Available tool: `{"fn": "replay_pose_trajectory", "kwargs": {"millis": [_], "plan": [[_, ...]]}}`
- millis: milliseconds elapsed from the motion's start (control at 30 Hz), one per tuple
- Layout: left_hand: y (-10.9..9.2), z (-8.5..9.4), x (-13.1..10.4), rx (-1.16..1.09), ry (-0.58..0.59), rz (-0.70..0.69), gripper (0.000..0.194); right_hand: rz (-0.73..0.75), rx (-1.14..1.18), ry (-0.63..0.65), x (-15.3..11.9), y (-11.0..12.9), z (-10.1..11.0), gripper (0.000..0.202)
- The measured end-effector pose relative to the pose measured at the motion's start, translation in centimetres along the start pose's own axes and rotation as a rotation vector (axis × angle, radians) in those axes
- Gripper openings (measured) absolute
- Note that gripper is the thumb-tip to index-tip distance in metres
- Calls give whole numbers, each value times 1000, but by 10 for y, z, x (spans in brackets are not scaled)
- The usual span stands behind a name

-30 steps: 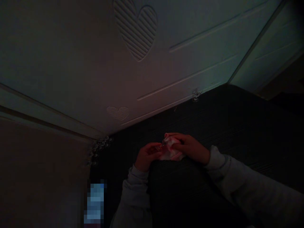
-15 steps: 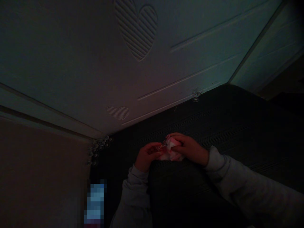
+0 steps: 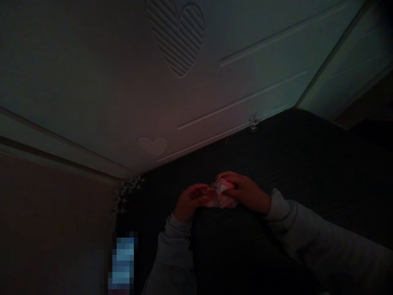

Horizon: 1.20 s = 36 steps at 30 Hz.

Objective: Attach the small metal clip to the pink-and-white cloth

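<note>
In dim light, a crumpled pink-and-white packet [image 3: 225, 196] with what looks like clear plastic is held low over the dark surface. My right hand [image 3: 245, 191] is closed round its right side, with the thumb on the near face and the fingers over the top. My left hand [image 3: 188, 200] has curled fingers closed at the packet's left end. Small clear, shiny pieces [image 3: 209, 188] show between the two hands; their kind is too dark to make out. Both wrists come out of light grey sleeves.
A pale panel [image 3: 196, 98] with embossed hearts rises behind the dark wood-grained surface [image 3: 294, 164]. Several small clear round pieces [image 3: 127, 190] cluster at the left corner, and a few more [image 3: 254, 123] lie against the panel's foot. A blurred bright patch [image 3: 123, 260] is at lower left.
The light has dimmed slightly and the red glow on my hands is weaker. Both hands and the packet have stayed almost in place.
</note>
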<state>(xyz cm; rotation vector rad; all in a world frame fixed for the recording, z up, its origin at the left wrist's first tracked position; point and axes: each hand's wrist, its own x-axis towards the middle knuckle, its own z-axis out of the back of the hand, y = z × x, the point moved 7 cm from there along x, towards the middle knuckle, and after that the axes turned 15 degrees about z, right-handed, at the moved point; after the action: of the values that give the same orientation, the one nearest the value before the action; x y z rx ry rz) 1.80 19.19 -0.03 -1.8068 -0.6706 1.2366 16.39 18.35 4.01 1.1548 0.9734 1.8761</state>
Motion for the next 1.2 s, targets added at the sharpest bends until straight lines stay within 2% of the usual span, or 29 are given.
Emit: {"fn": "replay_pose_trajectory", "kwargs": {"millis": [233,533,700,833,967,1200], "plan": [[-1,-3,0,-80,-6,21,33,30,-47,-77,-2,3,2,26],[0,0,2,-86,-17,10,34,85,-132,-41,-3,7,0,28],[1,0,2,-82,-2,-2,32,65,-140,-65,-5,7,1,22],[-3,-3,0,-79,14,-47,41,26,-147,-108,-7,6,4,19],[-5,-1,-1,-93,-45,-55,44,17,-148,-119,-6,6,5,23],[-1,3,2,-76,-77,-6,33,149,-167,-97,-5,13,4,33]]}}
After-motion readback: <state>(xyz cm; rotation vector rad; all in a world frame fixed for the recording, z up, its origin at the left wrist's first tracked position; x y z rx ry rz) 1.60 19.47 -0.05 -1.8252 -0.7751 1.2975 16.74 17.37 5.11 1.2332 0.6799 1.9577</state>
